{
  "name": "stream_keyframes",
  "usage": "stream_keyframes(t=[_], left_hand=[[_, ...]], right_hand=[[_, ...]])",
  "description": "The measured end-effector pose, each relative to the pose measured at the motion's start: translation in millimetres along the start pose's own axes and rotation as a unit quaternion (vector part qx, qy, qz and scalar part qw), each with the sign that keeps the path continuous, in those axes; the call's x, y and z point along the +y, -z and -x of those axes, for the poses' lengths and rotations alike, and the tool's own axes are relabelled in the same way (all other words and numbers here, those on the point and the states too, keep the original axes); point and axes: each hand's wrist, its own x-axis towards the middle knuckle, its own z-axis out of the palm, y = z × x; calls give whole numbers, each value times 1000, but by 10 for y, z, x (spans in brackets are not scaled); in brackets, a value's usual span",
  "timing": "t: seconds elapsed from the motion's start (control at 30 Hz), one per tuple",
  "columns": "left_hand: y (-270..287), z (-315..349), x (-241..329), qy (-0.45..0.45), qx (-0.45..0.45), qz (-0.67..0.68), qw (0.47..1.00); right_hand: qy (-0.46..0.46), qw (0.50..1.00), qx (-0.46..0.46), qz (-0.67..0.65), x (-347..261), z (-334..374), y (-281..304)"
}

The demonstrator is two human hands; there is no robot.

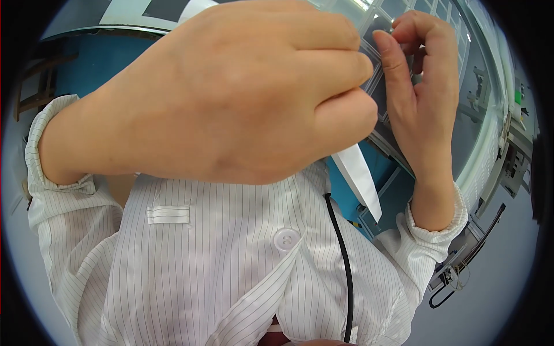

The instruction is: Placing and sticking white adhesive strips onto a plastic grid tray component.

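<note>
My left hand (pixel 248 92) fills the upper middle of the view, very close, back of the hand upward and fingers curled into a fist. From under its little-finger side sticks out a flat white strip (pixel 359 180) with a slanted, pointed free end. The palm and the rest of the strip are hidden behind the fist. To the right, my right hand (pixel 424 81) is raised with fingers bent and the thumb tip close to the index fingertip. Whether anything small lies between these fingertips cannot be made out.
Behind the hands lies a surface with clear compartmented trays (pixel 398 8), bounded by a curved pale edge. A white rounded thing (pixel 197 8) shows at the top. A black cord (pixel 341 248) runs down my striped white coat. Metal equipment (pixel 461 259) stands at the right.
</note>
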Motion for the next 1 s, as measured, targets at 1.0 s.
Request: stream_keyframes(t=[1.0], left_hand=[[213, 407, 222, 261, -29, 120, 957]], right_hand=[[-45, 955, -184, -226, -339, -141, 370]])
